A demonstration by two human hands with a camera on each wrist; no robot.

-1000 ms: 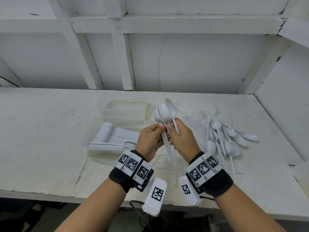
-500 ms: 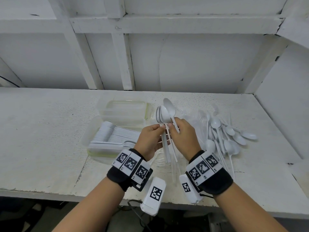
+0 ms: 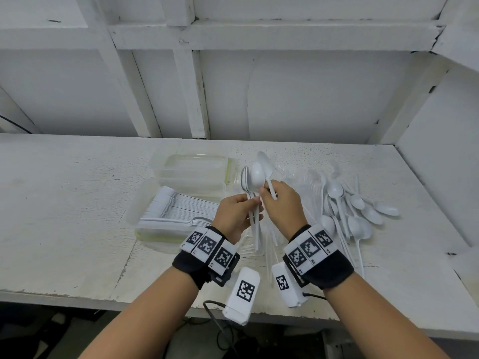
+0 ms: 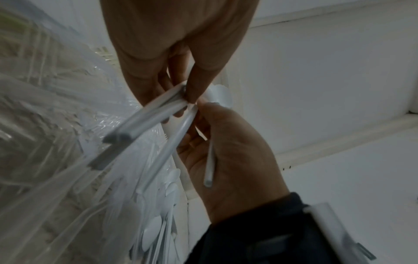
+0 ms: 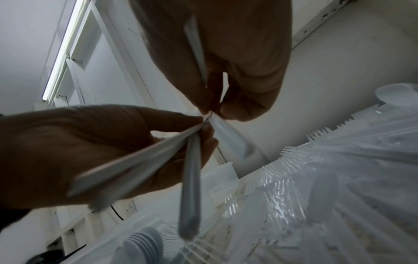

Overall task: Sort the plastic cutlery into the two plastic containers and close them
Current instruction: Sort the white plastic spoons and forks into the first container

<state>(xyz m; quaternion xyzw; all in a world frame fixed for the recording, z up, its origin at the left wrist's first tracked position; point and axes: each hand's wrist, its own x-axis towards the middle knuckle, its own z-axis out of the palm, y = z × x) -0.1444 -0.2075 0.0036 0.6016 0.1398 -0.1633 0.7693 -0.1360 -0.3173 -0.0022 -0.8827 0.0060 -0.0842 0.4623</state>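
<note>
Head view has both hands up over the bench [image 3: 77, 229]. The left hand [image 3: 234, 216] has its fingers [image 4: 196, 85] pinched on a bunch of white spoons [image 3: 252, 177], bowls up above the fingers. The right hand [image 3: 283, 206] pinches one more spoon [image 3: 267, 168] right beside that bunch. Only the left wrist view shows that single handle crossing the right palm. Left of the fingers sits a container [image 3: 145, 216] packed with spoons, an empty container [image 3: 197, 167] behind it. Loose spoons [image 3: 357, 211] lie right of the fingers.
</note>
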